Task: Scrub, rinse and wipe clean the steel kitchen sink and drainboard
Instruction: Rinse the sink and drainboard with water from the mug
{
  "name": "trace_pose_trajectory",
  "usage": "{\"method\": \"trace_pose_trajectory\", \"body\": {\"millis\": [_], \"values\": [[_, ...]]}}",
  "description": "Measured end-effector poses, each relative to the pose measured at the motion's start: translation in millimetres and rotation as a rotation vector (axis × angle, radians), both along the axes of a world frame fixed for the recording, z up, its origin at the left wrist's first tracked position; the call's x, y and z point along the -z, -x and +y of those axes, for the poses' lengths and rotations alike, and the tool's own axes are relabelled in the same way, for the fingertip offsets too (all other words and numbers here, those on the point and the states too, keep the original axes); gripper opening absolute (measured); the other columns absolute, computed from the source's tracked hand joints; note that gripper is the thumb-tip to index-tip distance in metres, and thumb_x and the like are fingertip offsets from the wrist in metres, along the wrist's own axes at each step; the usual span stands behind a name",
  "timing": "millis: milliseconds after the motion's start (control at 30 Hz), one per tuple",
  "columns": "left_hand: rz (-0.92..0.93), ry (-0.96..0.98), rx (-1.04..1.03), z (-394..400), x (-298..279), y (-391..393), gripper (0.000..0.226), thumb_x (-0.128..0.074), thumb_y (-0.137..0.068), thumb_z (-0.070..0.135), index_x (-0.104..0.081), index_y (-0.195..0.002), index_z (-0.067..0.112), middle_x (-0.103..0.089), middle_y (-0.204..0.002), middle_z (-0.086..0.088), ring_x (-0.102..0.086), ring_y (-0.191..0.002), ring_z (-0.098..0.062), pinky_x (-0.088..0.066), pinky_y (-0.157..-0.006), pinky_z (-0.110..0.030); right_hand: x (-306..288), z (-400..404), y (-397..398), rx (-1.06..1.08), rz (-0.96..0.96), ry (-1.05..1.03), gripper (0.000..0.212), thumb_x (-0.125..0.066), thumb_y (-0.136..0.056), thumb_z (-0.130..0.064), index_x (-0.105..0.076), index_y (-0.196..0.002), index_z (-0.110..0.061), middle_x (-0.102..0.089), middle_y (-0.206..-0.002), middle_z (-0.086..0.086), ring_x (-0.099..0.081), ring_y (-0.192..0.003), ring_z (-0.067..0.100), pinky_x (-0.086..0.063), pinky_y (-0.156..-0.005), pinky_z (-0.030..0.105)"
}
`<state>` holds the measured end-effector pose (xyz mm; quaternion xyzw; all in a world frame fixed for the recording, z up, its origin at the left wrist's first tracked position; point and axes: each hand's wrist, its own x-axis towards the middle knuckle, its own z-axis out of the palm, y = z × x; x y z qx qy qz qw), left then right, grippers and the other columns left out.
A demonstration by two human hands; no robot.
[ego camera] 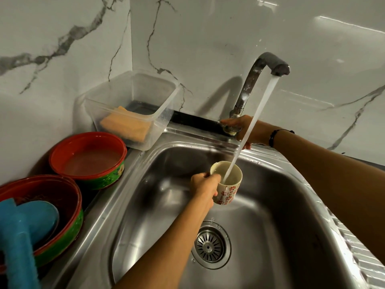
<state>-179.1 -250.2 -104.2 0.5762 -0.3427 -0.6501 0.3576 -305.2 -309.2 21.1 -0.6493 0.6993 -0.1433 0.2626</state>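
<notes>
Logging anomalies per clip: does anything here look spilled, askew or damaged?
Nothing stands out. The left hand holds a floral mug under the running tap over the sink; the right hand is at the tap's base. The stream lands inside the mug.

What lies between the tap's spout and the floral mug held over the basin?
In the head view, only the running water stream spans from the tap spout into the mug; the right hand at the tap base sits behind it.
</notes>
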Motion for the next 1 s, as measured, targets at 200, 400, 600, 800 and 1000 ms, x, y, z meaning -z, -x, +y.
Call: {"method": "trace_pose_trajectory", "body": {"millis": [200, 400, 600, 800, 1000], "values": [[0.035, -0.025, 0.003, 1, 2, -1, 0.018, -0.057, -0.077, 0.004, -0.055, -0.060, 0.009, -0.032, -0.025, 0.008, -0.024, -0.024, -0.004, -0.031, -0.043, -0.020, 5, -1, -1, 0.085, -0.151, 0.042, 0.036, -0.044, -0.097, -0.013, -0.050, -0.131, -0.004, -0.045, -0.132, 0.031, -0.054, -0.035, 0.003, -0.040, -0.035, 0.012], [0.066, -0.030, -0.046, 0, 1, -3, 0.019, -0.058, -0.078, 0.005, -0.055, -0.061, 0.012, -0.041, -0.044, 0.001, -0.027, -0.033, -0.007, -0.032, -0.041, -0.021, 5, 3, -2, 0.005, -0.063, 0.059, 0.042, -0.044, -0.095, -0.003, -0.044, -0.137, -0.005, -0.045, -0.131, 0.033, -0.054, -0.036, 0.006, -0.042, -0.036, 0.012], [0.057, -0.015, -0.038, 0, 1, -2, 0.020, -0.057, -0.080, 0.005, -0.054, -0.062, 0.014, -0.041, -0.050, 0.001, -0.029, -0.041, -0.009, -0.034, -0.047, -0.022, 13, 3, 0, -0.069, 0.125, 0.130, 0.046, -0.045, -0.093, 0.003, -0.042, -0.138, -0.006, -0.046, -0.132, 0.029, -0.062, -0.084, 0.040, -0.042, -0.037, 0.011], [0.021, 0.010, -0.016, 0, -1, -4, 0.018, -0.058, -0.081, 0.008, -0.056, -0.064, 0.014, -0.041, -0.049, 0.001, -0.030, -0.040, -0.008, -0.035, -0.049, -0.023, 14, 0, -5, -0.071, 0.307, 0.199, 0.045, -0.042, -0.093, 0.003, -0.043, -0.137, -0.006, -0.054, -0.127, 0.023, -0.056, -0.113, 0.034, -0.048, -0.075, 0.015], [-0.032, 0.026, 0.007, 1, -5, -11, 0.017, -0.058, -0.080, 0.009, -0.057, -0.064, 0.014, -0.040, -0.045, 0.002, -0.030, -0.040, -0.010, -0.035, -0.051, -0.024, 26, -17, -16, -0.031, 0.409, 0.190, 0.041, -0.050, -0.088, 0.006, -0.049, -0.128, -0.003, -0.052, -0.125, 0.019, -0.051, -0.114, 0.033, -0.043, -0.093, 0.034]]}}
